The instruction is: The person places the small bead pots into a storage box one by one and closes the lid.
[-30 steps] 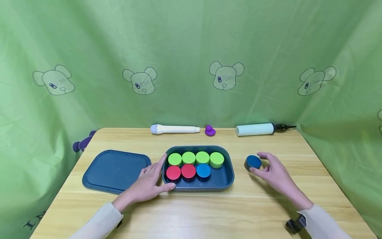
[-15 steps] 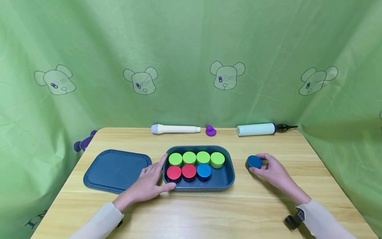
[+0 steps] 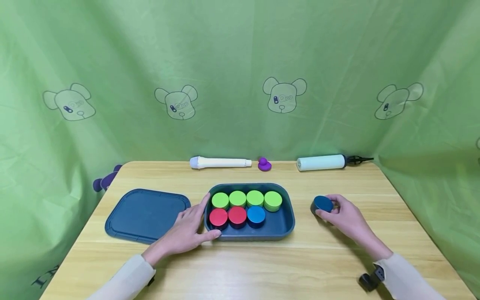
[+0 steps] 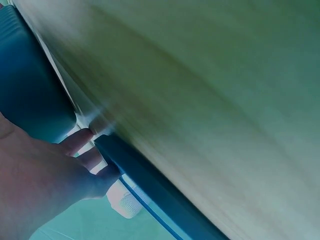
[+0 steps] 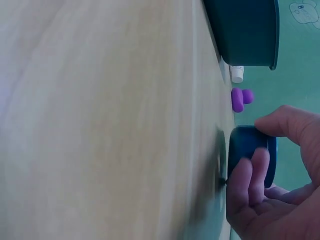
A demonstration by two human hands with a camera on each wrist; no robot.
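Note:
My right hand (image 3: 346, 218) pinches a small round jar with a dark blue lid (image 3: 322, 204) between thumb and fingers, right of the box. In the right wrist view this jar (image 5: 245, 150) is close over the tabletop, its side facing the table. My left hand (image 3: 187, 229) rests at the left end of the dark blue box (image 3: 277, 232), fingers straight along the rim and thumb spread at the front corner. Inside the box stand several green-lidded jars (image 3: 238, 199) in a back row. In front of them are two red-lidded jars (image 3: 237, 216) and one blue-lidded jar (image 3: 256, 215).
A dark blue box lid (image 3: 144, 214) lies flat on the left, partly behind my left hand. Along the back edge are a white microphone (image 3: 223, 162), a purple knob-topped piece (image 3: 264, 164) and a pale blue cylinder with a black tip (image 3: 321, 162). A green curtain (image 3: 240, 50) hangs behind.
My right hand has shifted slightly to the right with the blue-lidded jar in its fingers. The left hand stays at the box, and the jars inside have not moved.

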